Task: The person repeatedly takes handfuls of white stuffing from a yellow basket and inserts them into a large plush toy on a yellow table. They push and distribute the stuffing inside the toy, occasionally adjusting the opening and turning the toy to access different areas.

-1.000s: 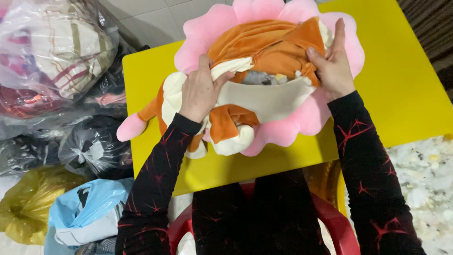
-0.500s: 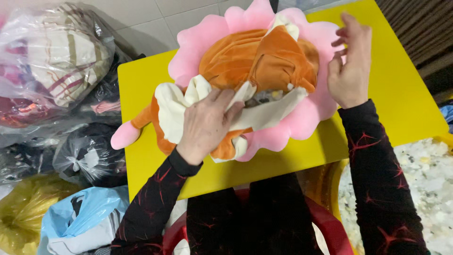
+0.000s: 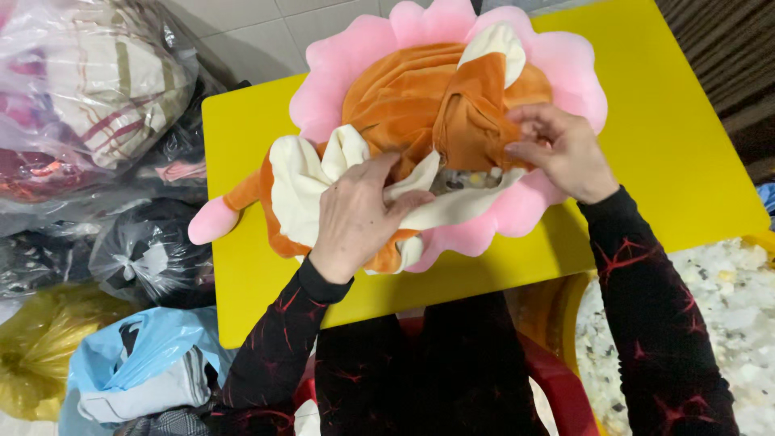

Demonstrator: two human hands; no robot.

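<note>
Head view: plush toy (image 3: pixel 404 97), orange and cream with a pink petal ruff, lying on the yellow table (image 3: pixel 686 145), pink tail tip hanging past the table's left edge. Left hand (image 3: pixel 355 214) pressed flat on the toy's cream belly, fingers curled over the cream flap beside an open seam, grip closed on that fabric. Right hand (image 3: pixel 557 149) at the seam's right end, thumb and fingertips pinching the orange fabric, grip closed on the toy. Grey and yellow stuffing (image 3: pixel 468 179) showing in the gap between the two hands. Both forearms in black sleeves with red crack lines. Left of the table, bags heaped on the floor: a clear bag (image 3: pixel 89 89) of striped cloth, black bags (image 3: pixel 141 258), a blue bag (image 3: pixel 137 363), a yellow bag (image 3: pixel 32 347). Red chair (image 3: pixel 557 387) under the person. At lower right, a heap of white foam scraps (image 3: pixel 710 307).
</note>
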